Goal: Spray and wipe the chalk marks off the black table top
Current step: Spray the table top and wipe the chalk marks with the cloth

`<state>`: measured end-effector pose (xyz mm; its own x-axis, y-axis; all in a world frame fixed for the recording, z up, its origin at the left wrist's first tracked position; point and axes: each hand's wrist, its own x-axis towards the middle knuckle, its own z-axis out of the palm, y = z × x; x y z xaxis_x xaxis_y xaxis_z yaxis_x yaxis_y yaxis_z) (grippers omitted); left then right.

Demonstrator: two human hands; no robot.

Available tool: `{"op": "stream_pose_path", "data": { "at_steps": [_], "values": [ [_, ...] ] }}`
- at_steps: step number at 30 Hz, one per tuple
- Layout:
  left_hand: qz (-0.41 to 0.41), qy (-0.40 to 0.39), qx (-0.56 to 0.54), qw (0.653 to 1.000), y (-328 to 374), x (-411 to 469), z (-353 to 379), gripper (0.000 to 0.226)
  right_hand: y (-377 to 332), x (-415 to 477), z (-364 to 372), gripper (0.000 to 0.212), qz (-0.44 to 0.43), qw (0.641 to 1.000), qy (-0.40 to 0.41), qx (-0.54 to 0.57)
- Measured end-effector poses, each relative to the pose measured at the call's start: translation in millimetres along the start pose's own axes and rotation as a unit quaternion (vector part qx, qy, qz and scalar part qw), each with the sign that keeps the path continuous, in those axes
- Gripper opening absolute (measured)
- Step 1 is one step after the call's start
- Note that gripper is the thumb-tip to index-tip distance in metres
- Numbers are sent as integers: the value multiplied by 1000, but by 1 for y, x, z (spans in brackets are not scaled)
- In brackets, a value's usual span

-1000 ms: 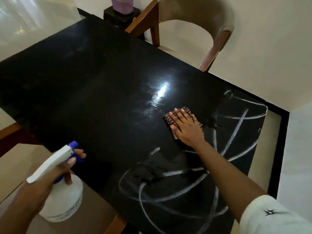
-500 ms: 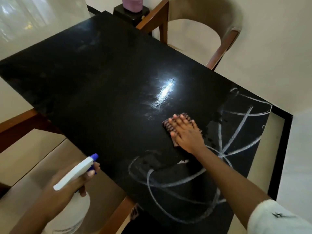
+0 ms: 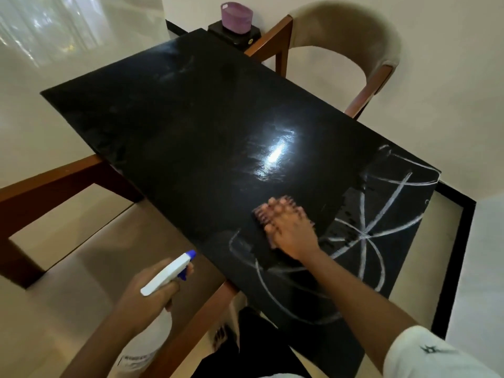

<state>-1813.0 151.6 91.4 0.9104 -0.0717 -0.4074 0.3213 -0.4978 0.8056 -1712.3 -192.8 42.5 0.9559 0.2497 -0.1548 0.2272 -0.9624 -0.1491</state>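
Observation:
The black table top runs from far left to near right. White chalk marks cover its near right end, curved and crossing lines. My right hand presses flat on a brown patterned cloth at the left edge of the marks; the hand is blurred. My left hand grips a white spray bottle with a blue nozzle, held off the table's near edge, nozzle pointing toward the table.
A wooden chair with a beige curved back stands at the table's far side. A purple basket sits on a small black stand beyond the table. Another wooden chair frame stands at the left. Pale floor surrounds everything.
My right hand has slid the cloth toward me along the left edge of the chalk, erasing part of the curve there. My left hand has carried the bottle nearer the table.

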Motion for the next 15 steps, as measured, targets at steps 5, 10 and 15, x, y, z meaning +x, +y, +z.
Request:
{"op": "stream_pose_path", "data": {
  "at_steps": [5,10,15],
  "values": [
    [47,-20,31,998,45,-22,6,24,21,20,-16,63,55,996,-71,17],
    [21,-44,105,993,44,-21,13,17,46,25,-35,63,-33,991,-122,-42],
    [34,-11,133,991,33,-21,21,17,49,17,-22,85,-64,994,-68,-63]
  ]
}}
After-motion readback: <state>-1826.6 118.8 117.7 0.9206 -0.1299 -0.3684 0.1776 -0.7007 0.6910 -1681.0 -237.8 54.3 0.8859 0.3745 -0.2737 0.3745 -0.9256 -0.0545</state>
